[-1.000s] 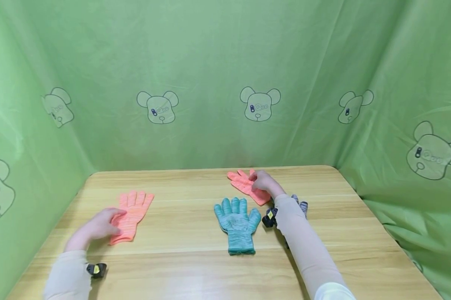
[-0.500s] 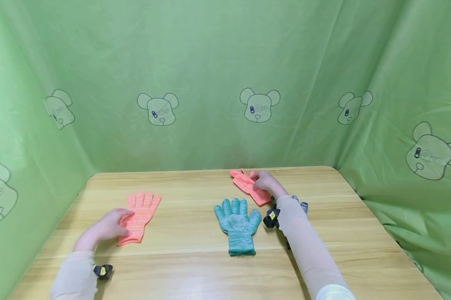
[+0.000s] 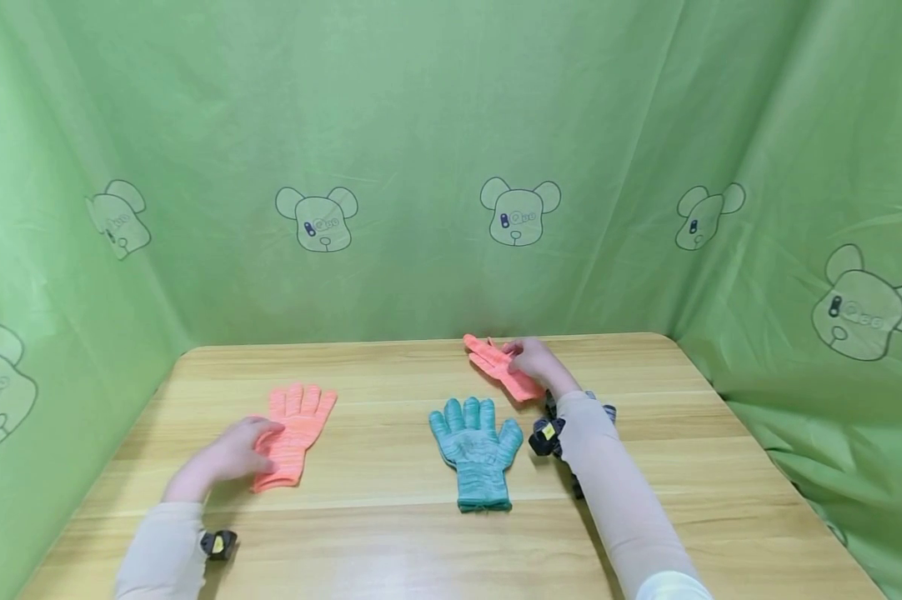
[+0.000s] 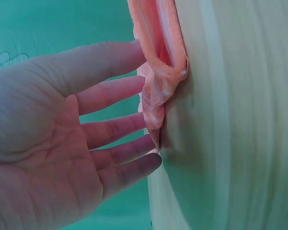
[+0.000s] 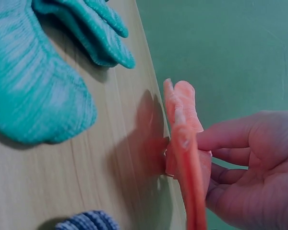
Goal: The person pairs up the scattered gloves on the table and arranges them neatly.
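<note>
On the left side of the table, an orange knitted glove [image 3: 292, 442] lies flat with its fingers pointing away. My left hand [image 3: 233, 450] is at its left edge; in the left wrist view the fairly straight fingers and thumb touch the glove's fabric near the cuff [image 4: 165, 67]. At the far side, my right hand [image 3: 537, 362] pinches a coral knitted glove [image 3: 522, 385]. Seen from the right wrist, that glove [image 5: 189, 167] stands on edge above its shadow, between thumb and fingers. Some fingertips are hidden behind it.
A teal glove [image 3: 481, 458] lies palm-side up at the middle, between my two hands. A dark blue-grey striped glove [image 3: 609, 412] is partly covered by my right forearm. Green curtain walls [image 3: 421, 275] border the wooden table [image 3: 376, 550] at the back and sides.
My left hand and the orange glove have slid to the right together. The coral glove has risen a little at my right hand and shifted slightly right. The teal glove stays put.
</note>
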### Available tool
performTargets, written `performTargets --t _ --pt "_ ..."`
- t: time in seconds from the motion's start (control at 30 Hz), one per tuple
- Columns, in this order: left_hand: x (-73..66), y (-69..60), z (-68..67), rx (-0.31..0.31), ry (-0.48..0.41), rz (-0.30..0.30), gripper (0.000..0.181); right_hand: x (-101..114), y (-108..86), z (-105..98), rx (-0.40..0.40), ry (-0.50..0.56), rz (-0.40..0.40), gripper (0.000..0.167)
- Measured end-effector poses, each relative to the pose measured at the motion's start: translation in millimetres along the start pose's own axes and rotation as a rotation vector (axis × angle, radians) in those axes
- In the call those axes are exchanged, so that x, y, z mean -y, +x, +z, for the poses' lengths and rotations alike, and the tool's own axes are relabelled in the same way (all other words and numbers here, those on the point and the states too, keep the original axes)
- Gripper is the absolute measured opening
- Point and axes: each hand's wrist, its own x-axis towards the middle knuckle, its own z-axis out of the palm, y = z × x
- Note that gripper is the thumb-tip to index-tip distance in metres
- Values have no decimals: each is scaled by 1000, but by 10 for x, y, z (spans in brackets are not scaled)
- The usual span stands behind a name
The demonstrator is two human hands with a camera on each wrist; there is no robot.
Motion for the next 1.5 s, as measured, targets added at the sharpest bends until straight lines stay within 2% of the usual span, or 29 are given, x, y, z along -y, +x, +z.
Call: performTargets --t 0.23,0.63,0.8,0.93,1.1,1.33,1.5 --pt "-104 26 43 13 7 -19 63 13 -33 -8 -37 -19 7 40" --pt "-234 59 106 28 23 -15 62 82 -58 39 -101 -29 -66 38" --pt "-266 65 110 29 2 -2 63 123 -81 32 -126 -41 -92 38" --pt "-264 40 101 15 -41 10 65 142 -102 29 -127 -43 -105 37" --pt "-232 -4 50 3 -74 -17 69 152 -123 28 -128 -35 -116 35" --pt "-151 -20 10 17 -35 -47 66 178 -151 38 -134 -29 -144 34" --pt "-151 -27 -2 35 -30 -50 63 230 -193 48 -125 -14 -152 35"
